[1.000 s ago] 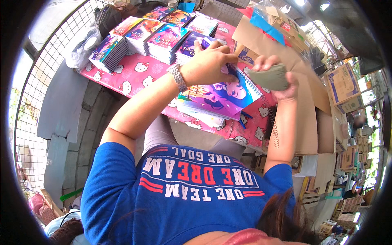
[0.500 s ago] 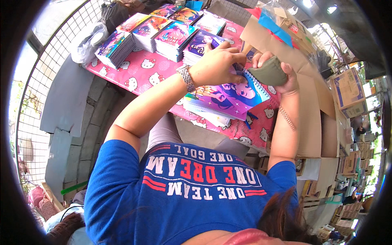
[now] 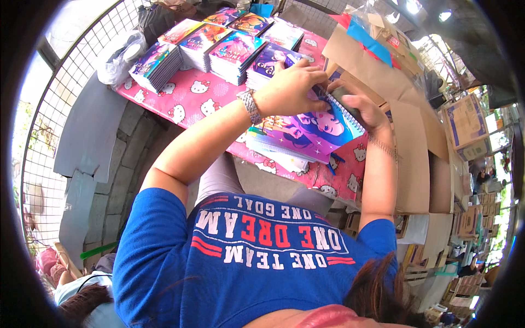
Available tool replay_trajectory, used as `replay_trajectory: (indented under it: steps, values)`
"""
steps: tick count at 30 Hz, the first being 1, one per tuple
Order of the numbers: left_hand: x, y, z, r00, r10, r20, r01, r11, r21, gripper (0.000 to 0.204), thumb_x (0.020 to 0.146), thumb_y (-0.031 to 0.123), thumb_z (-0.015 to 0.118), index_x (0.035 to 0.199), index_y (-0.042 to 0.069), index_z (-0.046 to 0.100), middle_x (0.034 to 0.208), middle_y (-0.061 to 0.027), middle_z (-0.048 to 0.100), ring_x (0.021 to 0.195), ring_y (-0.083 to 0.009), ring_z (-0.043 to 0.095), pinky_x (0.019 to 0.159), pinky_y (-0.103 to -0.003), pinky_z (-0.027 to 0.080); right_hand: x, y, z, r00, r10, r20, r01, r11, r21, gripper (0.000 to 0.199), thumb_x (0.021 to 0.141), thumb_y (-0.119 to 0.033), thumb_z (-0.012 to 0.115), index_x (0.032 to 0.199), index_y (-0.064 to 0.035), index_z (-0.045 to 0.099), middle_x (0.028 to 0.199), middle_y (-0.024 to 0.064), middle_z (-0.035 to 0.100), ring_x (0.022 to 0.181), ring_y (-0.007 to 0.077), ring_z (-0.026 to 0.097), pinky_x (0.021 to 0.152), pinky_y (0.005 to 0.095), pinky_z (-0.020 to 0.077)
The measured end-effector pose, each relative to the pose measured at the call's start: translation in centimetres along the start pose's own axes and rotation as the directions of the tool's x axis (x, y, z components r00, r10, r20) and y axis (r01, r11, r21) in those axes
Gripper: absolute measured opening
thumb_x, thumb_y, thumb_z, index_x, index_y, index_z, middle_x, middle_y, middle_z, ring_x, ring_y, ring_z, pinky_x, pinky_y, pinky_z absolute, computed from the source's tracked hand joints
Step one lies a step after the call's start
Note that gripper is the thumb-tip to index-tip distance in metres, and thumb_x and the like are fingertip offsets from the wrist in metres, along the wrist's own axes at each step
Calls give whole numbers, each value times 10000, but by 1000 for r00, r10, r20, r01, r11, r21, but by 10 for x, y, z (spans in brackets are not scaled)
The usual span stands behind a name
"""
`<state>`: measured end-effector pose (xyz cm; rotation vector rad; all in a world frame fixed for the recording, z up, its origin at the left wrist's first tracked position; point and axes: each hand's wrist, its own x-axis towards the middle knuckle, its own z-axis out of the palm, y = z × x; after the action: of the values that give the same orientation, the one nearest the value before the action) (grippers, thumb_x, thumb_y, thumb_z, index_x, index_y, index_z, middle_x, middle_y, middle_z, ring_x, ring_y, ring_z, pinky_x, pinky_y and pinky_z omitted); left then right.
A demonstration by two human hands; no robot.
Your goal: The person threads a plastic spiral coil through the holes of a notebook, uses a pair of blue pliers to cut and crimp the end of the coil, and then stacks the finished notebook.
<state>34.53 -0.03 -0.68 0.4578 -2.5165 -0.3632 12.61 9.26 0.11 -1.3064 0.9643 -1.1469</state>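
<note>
A spiral-bound notebook with a purple and pink cartoon cover lies tilted on a pile of papers at the table's near edge. My left hand, a metal watch on its wrist, grips its upper part, with the thumb on the cover. At the coil binding on its right side, my right hand holds an olive-green padded piece, mostly covered by the fingers. I cannot tell exactly what that piece is. A blue pen-like item sits beside the notebook's lower corner.
Several stacks of colourful notebooks stand on the pink patterned tablecloth. A clear plastic bag hangs at the left corner. Large cardboard sheets and boxes border the right side. Wire mesh runs along the left.
My right hand has turned and moved left and slightly down with the olive-green piece, which now lies along the coil and shows less. My left hand has stayed nearly in place.
</note>
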Motion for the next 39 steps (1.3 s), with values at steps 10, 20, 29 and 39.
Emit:
replay_trajectory:
  steps: [10,20,29,39]
  values:
    - [-1,7,0,998,-54,13,55,997,-56,429,745,387,799,1031,123,618,1028,-35,631,1100,-251,538,913,-495,388,16,-4,-3,975,-153,160,137,984,111,483,840,-415,611,1130,-30,588,1025,60,610,943,124,594,848,265,484]
    - [-9,-42,-9,994,-39,-106,24,990,-137,384,761,294,815,972,26,641,995,-134,579,935,-313,588,835,-402,489,34,1,2,992,-51,118,49,999,18,593,797,-524,634,1129,-34,587,1033,54,609,943,131,589,870,264,471]
    - [-3,-39,-11,992,54,-116,-82,964,-252,310,762,232,815,868,-6,648,803,-120,559,722,-267,581,689,-373,474,41,-5,0,981,19,195,-24,999,24,445,822,-392,617,1110,-52,620,991,35,626,913,114,589,823,241,463]
    - [0,-34,-13,999,-1,-47,-13,949,-314,378,724,260,852,899,-10,654,827,-105,607,747,-232,612,712,-348,490,51,-4,-1,991,16,136,4,990,-144,495,803,-426,621,1114,-40,613,1044,49,629,968,139,599,866,271,475]
